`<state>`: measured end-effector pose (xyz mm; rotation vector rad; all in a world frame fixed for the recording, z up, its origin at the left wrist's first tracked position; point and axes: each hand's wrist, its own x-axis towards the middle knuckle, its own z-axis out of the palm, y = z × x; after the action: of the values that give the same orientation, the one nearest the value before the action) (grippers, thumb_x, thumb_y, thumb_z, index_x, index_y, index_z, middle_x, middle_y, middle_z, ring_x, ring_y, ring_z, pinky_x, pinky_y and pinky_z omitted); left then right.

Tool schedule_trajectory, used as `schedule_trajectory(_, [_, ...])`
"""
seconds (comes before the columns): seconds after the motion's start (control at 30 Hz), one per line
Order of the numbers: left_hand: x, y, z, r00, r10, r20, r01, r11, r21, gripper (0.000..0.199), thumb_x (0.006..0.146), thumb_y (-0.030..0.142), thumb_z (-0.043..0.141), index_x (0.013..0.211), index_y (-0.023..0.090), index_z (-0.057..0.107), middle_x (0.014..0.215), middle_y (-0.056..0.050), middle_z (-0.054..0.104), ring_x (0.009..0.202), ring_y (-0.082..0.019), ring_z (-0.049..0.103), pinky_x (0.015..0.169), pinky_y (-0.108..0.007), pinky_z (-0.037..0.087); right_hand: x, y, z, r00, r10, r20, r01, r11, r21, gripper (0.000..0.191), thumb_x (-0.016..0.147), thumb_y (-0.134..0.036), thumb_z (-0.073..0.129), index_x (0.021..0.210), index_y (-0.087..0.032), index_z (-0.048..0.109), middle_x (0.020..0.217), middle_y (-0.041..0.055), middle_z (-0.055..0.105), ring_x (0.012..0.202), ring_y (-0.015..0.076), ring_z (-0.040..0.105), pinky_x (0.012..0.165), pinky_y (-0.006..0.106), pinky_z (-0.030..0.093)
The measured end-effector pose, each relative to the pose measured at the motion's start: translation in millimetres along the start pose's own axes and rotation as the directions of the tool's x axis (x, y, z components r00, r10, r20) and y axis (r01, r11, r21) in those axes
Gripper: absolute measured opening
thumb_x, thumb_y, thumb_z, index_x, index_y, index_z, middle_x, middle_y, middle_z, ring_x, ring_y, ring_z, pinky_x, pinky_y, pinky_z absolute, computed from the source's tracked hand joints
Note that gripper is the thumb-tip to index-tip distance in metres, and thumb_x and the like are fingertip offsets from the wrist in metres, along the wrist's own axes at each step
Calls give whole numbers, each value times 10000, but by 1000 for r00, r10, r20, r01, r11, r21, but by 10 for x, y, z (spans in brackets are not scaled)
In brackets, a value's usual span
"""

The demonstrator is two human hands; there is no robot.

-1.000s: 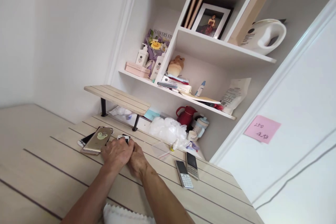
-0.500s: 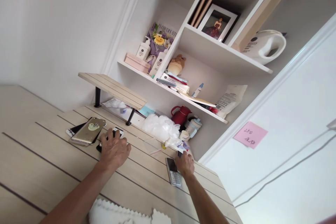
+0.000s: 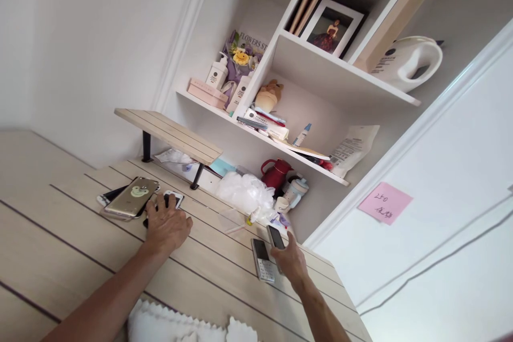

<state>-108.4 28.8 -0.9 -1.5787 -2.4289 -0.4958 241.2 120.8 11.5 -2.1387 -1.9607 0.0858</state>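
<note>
My left hand [image 3: 165,224] rests with fingers spread on a white phone [image 3: 175,199] that lies at the left of the table. Beside it, a gold phone with a frog-like sticker [image 3: 134,197] lies on top of another phone [image 3: 107,196]. My right hand [image 3: 291,259] is at the edge of a dark-screened phone [image 3: 276,237], thumb and forefinger apart, partly covering its lower end. Just left of that one lies a silver keypad phone [image 3: 263,261].
A small wooden riser [image 3: 168,133] stands at the back left. Behind the phones are a white plastic bag [image 3: 246,193], a red jug [image 3: 276,172] and a light blue cup [image 3: 295,192]. A white scalloped cloth [image 3: 172,326] lies at the near edge. Shelves hang above.
My right hand has moved right and opened, uncovering more of the dark-screened phone, which now lies beside the keypad phone. My left hand has shifted slightly left.
</note>
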Motion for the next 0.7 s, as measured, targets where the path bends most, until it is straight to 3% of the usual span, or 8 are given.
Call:
schedule_trajectory(0.2, [12, -70, -20, 998, -35, -48, 35, 999, 4, 446, 865, 405, 515, 987, 127, 841, 1460, -229, 564, 1372, -508, 366, 1091, -644, 177, -310, -310, 160, 997, -41, 64, 44, 998, -45, 426, 986, -376, 659, 1360, -193, 568, 1285, 89, 642, 1140, 257, 652, 981, 494, 536])
schedule_trajectory(0.43, [-25, -65, -83, 985, -41, -170, 31, 997, -64, 390, 878, 368, 539, 907, 118, 837, 1334, -238, 653, 1363, -500, 405, 1137, -657, 162, -408, -299, 129, 981, -86, 171, 93, 995, -28, 438, 985, -372, 661, 1372, -197, 555, 1231, 79, 663, 1054, 233, 682, 923, 454, 566])
schedule_trajectory(0.57, [-64, 89, -158, 950, 24, -311, -77, 984, -159, 401, 951, 334, 499, 1062, 93, 799, 1379, -237, 626, 1408, -456, 401, 1195, -615, 164, -420, -485, 132, 974, -128, 187, 123, 992, 37, 319, 985, -373, 664, 1240, -183, 631, 1156, 61, 689, 996, 207, 695, 881, 412, 580])
schedule_trajectory(0.7, [-166, 324, -248, 885, 110, -453, -249, 933, -259, 427, 1013, 333, 438, 1191, 103, 750, 1362, -202, 648, 1402, -392, 448, 1211, -568, 232, -454, -991, 276, 965, -221, 141, 200, 968, 150, 336, 992, -366, 659, 1277, -192, 619, 1231, 70, 669, 1040, 216, 690, 887, 412, 586])
